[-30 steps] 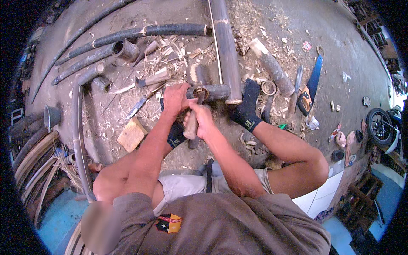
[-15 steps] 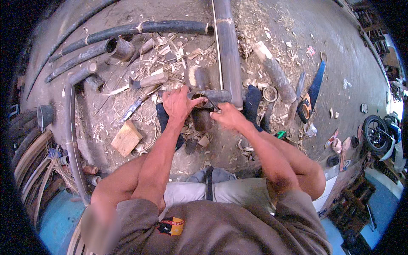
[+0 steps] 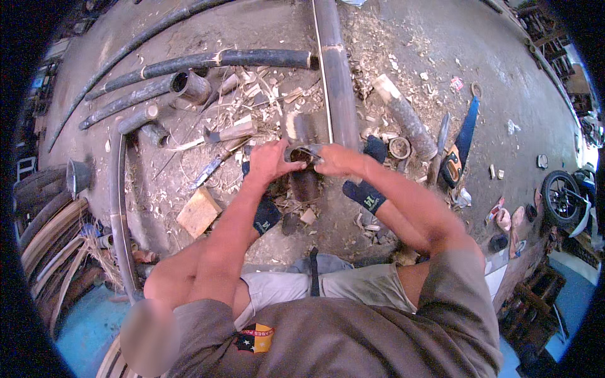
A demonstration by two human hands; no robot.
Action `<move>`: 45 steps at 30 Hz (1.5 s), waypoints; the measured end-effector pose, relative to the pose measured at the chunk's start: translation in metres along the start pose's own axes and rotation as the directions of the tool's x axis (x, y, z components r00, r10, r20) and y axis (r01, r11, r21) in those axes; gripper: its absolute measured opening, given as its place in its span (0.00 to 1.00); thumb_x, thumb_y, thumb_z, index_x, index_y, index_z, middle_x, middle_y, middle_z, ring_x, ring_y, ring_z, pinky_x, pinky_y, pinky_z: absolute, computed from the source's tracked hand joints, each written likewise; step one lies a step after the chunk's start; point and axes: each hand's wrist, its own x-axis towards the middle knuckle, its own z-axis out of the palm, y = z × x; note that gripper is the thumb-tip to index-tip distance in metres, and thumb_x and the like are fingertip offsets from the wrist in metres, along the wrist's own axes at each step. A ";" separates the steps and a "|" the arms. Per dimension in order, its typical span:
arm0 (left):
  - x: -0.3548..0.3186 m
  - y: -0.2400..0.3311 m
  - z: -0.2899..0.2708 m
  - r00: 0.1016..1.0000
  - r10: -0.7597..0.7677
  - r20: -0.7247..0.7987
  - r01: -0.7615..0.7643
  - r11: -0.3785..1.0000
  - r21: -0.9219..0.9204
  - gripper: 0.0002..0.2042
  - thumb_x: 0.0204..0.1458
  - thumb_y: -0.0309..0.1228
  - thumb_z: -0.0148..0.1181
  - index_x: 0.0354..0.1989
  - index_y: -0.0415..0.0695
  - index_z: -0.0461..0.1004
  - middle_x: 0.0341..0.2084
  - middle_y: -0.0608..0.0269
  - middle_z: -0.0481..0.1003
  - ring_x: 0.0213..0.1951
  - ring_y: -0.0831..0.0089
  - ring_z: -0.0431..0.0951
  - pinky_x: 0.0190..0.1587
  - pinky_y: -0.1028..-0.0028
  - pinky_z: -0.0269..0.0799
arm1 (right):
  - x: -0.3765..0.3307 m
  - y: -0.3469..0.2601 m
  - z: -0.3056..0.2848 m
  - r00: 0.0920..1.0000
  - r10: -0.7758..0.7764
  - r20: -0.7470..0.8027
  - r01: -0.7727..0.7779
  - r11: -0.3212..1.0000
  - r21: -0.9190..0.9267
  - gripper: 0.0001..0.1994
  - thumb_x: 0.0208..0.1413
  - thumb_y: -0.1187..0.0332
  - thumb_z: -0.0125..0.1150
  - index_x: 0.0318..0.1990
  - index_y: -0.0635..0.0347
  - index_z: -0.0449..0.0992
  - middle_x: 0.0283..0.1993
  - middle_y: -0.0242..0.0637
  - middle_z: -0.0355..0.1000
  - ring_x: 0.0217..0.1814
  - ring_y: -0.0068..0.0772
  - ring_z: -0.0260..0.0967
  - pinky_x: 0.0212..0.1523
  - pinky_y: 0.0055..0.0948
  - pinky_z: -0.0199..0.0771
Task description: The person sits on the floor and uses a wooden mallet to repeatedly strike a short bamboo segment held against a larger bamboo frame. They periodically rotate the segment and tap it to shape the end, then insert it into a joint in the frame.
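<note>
Between my feet, a short bamboo tube lies crosswise, with a cut opening facing up. My left hand is closed round its left end, thumb beside the opening. My right hand is a fist at the right side of the opening, round a thin dark carving tool, mostly hidden by the fingers. Under the tube is a dark bamboo block. Just beyond stands a bamboo piece with a pale shaved patch.
To the right lie a handsaw, a long blade and a bamboo length. On the left are a hatchet, a knife and a wood block. A long bamboo pole runs away ahead, among scattered shavings.
My right hand has turned and risen, with its forearm swung outward and the tool less visible. My left hand still grips the tube. The whole view has shifted slightly.
</note>
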 end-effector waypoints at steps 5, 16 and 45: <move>-0.002 -0.030 -0.004 0.990 0.072 0.118 -0.090 0.984 0.151 0.38 0.32 0.62 0.77 0.44 0.43 0.77 0.38 0.48 0.82 0.44 0.48 0.83 0.47 0.54 0.79 | -0.029 -0.035 0.095 0.956 0.138 -0.260 -0.038 0.933 0.358 0.18 0.55 0.58 0.63 0.41 0.68 0.74 0.27 0.49 0.76 0.30 0.48 0.77 0.35 0.45 0.76; -0.005 -0.050 0.029 0.991 0.135 0.002 -0.134 0.980 0.146 0.22 0.45 0.46 0.70 0.43 0.45 0.76 0.37 0.49 0.80 0.44 0.49 0.82 0.43 0.53 0.79 | 0.024 -0.160 0.078 0.781 0.599 0.178 0.101 -0.401 0.910 0.09 0.63 0.64 0.61 0.37 0.59 0.73 0.23 0.32 0.67 0.19 0.32 0.67 0.23 0.34 0.74; 0.087 0.066 -0.095 0.995 -0.010 -0.099 -0.076 0.567 -0.820 0.38 0.68 0.63 0.33 0.51 0.39 0.79 0.37 0.55 0.81 0.34 0.64 0.78 0.42 0.64 0.76 | -0.010 -0.110 -0.176 0.693 0.344 -0.634 0.130 0.805 0.579 0.29 0.62 0.49 0.65 0.60 0.62 0.70 0.43 0.45 0.79 0.41 0.40 0.81 0.37 0.32 0.82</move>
